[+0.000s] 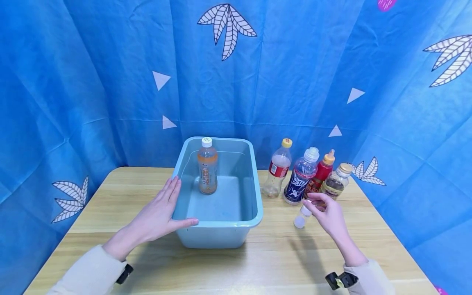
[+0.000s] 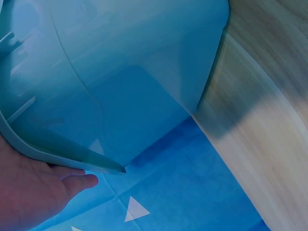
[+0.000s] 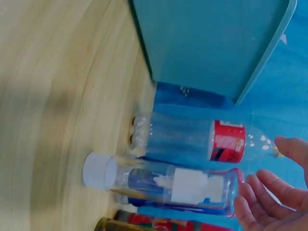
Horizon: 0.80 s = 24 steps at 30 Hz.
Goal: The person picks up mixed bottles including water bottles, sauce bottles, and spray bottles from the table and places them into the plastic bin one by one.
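Observation:
My left hand (image 1: 156,213) rests on the left front corner of a light blue plastic tub (image 1: 212,237), fingers along the left rim and thumb along the front rim. In the left wrist view, the hand (image 2: 36,192) lies against the rim. Inside the tub stands an orange drink bottle (image 1: 208,172) with a white cap. My right hand (image 1: 326,213) is beside the top of a small clear bottle (image 1: 300,222) with a white cap. The right wrist view shows its thumb and fingers (image 3: 269,185) apart, with nothing gripped between them.
Right of the tub stand a clear bottle with a red label (image 1: 278,169), a dark-blue-labelled bottle (image 1: 299,180), a red squeeze bottle (image 1: 320,176) and a gold-capped jar-like bottle (image 1: 335,182). A blue patterned curtain (image 1: 214,82) hangs behind the wooden table (image 1: 265,266).

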Motion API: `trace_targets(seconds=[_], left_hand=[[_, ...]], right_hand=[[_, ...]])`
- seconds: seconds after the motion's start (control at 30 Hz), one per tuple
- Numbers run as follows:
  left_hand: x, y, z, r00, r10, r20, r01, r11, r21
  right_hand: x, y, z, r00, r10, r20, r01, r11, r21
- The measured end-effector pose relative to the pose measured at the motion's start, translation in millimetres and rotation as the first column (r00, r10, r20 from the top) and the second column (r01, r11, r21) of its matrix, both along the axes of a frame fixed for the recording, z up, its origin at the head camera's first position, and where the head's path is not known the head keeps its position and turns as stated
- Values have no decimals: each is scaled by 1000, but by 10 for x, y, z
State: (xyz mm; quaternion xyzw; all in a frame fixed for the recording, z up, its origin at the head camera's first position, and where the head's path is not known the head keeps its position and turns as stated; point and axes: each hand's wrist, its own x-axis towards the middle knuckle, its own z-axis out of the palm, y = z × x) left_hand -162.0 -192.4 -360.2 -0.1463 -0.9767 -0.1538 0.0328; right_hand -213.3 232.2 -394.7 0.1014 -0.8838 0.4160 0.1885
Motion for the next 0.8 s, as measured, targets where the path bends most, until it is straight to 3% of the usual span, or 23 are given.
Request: trace_targets(seconds=[0.8], left_hand=[[9,-11,17,999,-20,-33,20,1000,-16]], right_hand=[[-131,207,-154,987,-109,118,105,994,38]])
